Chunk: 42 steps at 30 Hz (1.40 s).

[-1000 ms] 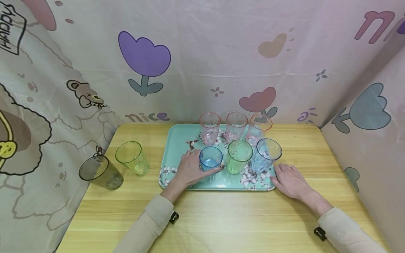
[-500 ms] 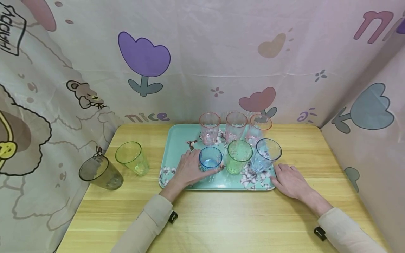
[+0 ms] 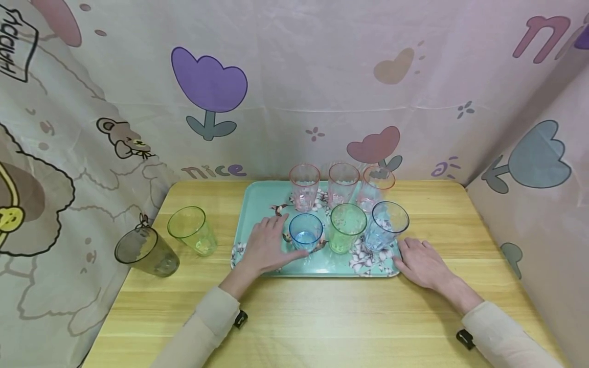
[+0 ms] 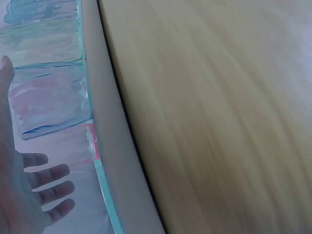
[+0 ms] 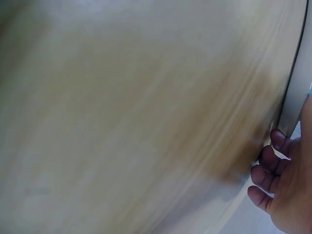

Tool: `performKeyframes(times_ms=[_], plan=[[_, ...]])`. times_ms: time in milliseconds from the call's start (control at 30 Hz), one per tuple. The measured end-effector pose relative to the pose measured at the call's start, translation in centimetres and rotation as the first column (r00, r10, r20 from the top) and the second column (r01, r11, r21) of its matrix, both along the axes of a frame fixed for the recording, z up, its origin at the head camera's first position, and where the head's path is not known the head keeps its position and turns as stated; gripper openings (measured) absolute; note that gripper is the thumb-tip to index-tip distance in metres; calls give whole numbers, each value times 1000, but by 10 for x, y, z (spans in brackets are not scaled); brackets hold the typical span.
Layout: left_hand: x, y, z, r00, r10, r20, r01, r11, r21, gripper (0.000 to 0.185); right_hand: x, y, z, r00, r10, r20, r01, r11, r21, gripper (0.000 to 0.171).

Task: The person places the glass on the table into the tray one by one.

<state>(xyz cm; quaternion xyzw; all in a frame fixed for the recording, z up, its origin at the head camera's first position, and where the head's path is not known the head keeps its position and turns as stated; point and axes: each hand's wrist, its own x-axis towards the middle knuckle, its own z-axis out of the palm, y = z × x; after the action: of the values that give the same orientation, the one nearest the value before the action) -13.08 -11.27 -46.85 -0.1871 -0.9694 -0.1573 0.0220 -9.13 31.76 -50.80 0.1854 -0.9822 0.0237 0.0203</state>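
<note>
The left hand [image 3: 267, 244] lay on the teal floral tray [image 3: 257, 204], fingers spread and relaxed, gripping nothing. The short blue tumbler [image 3: 306, 232] stood upright just to that hand's right, at the left end of the tray's near row; the fingertips sat beside its wall, and whether they touched it could not be told from the head view. The tumbler's long axis ran vertical, its open mouth upward. The left hand was plainly the nearer of the two to this tumbler.

The right hand [image 3: 422, 262] rested flat on the wooden table [image 3: 331, 317], fingers loosely extended and holding nothing, just off the tray's near right corner (closest there to the pale blue tumbler [image 3: 387, 226], but apart from it). A green tumbler [image 3: 347, 227] stood between the two blue ones, and three pink tumblers [image 3: 341, 183] formed the far row.

Off the tray to the left, well apart from both hands, stood a yellow-green tumbler [image 3: 192, 230] and a grey tumbler [image 3: 146, 251]. The wrist views were blurred, showing little beyond table grain, straightened fingers [image 4: 46, 176] and the tray's edge.
</note>
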Motion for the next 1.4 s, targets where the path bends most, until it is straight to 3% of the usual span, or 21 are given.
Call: performKeyframes(times_ms=[367,733,1233,1400], plan=[[18,-24,13,993,6,-120,-6,1000,0,119,-1,1,-2,1000,0,-1,0,1000,2,44],[37,-44,27,989,6,-146,-5,1000,3,121,-1,0,0,1000,1,4,-1,1000,6,43],[58,-68,46,971,81,-224,-72,996,50,123,-1,0,-1,1000,-1,2,1,1000,5,39],[66,-79,47,951,134,-277,-110,989,99,122,0,0,0,1000,3,6,-3,1000,0,39]])
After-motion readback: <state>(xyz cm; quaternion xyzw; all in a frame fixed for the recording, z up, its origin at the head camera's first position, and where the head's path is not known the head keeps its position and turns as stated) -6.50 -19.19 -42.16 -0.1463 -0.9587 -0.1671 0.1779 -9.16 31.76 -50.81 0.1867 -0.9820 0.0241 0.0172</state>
